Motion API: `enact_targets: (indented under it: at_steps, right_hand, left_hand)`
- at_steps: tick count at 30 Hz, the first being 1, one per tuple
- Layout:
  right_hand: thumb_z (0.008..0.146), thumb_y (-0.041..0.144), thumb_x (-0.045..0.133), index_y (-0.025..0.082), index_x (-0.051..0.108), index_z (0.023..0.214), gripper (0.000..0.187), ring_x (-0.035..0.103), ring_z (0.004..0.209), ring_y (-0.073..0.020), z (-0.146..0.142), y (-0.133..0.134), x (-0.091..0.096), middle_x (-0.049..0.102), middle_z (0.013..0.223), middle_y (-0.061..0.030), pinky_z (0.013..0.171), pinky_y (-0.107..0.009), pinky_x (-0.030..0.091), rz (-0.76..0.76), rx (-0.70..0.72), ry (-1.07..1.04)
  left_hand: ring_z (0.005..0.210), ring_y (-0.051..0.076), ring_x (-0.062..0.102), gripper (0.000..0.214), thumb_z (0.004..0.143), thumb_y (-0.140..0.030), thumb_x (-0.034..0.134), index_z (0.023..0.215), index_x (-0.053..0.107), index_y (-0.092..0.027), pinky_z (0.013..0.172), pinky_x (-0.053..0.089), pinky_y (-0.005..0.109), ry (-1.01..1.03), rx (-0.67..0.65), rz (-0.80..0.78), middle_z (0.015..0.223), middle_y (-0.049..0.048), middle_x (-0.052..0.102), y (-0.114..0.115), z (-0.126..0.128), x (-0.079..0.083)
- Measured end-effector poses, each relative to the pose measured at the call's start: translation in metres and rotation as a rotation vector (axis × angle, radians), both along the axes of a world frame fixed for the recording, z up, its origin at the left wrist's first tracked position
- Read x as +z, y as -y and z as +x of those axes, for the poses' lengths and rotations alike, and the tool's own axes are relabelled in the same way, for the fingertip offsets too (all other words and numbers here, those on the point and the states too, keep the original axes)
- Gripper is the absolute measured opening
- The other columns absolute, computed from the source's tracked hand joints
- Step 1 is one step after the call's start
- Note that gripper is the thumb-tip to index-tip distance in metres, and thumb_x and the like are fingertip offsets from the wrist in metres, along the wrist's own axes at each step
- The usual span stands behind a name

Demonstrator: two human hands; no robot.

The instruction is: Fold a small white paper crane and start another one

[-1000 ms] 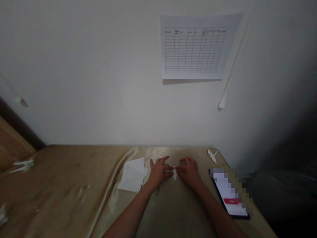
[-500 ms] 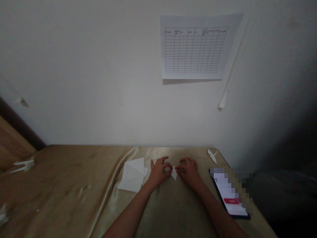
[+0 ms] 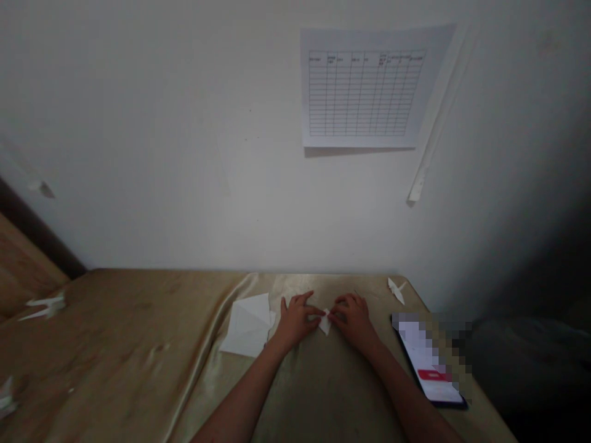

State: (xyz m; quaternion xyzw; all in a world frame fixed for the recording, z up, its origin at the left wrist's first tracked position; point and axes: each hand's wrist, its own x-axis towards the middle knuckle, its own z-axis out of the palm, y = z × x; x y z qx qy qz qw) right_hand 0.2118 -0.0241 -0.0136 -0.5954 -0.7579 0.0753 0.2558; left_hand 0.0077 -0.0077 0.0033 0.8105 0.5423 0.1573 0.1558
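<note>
a smooth, satin-like table cloth (image 3: 323,394) with a soft sheen spans the lower frame. thin, matt white paper makes up the small folded piece (image 3: 325,327) at lower centre, the creased sheets (image 3: 247,326) left of it and the folded shape (image 3: 396,291) at right. the phone (image 3: 410,344), lower right, has a smooth screen. the wall (image 3: 161,135) behind is matt; brown wood-like panel (image 3: 23,264) at left edge.

A small folded white paper (image 3: 325,325), pointed end toward the person, is held between the left hand (image 3: 296,319) and right hand (image 3: 353,317), partly covered by them.
</note>
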Motion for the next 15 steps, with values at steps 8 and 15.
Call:
enact_targets:
  at_steps: [8, 15]
  right_hand:
    - [0.083, 0.030, 0.067, 0.030, 0.075, 0.090, 0.010, 0.049, 0.118, -0.0239, 0.007, -0.003, 0.001, 0.066, 0.119, -0.0020, 0.106, -0.045, 0.029, -0.039, 0.060, -0.030]
    - [0.085, 0.019, 0.058, 0.032, 0.075, 0.093, 0.023, 0.051, 0.124, -0.0229, 0.007, 0.004, 0.011, 0.072, 0.110, 0.0008, 0.115, -0.056, 0.011, -0.099, 0.208, -0.072]
  left_hand:
    - [0.141, 0.032, 0.035, 0.032, 0.079, -0.040, 0.072, 0.109, 0.071, -0.049, 0.113, 0.008, 0.071, -0.009, -0.025, -0.037, 0.152, -0.0015, 0.043, 0.000, -0.003, 0.004]
    - [0.139, 0.033, 0.035, 0.034, 0.076, -0.039, 0.075, 0.109, 0.071, -0.046, 0.112, 0.007, 0.073, 0.024, -0.086, -0.013, 0.152, -0.0024, 0.044, -0.001, -0.006, 0.002]
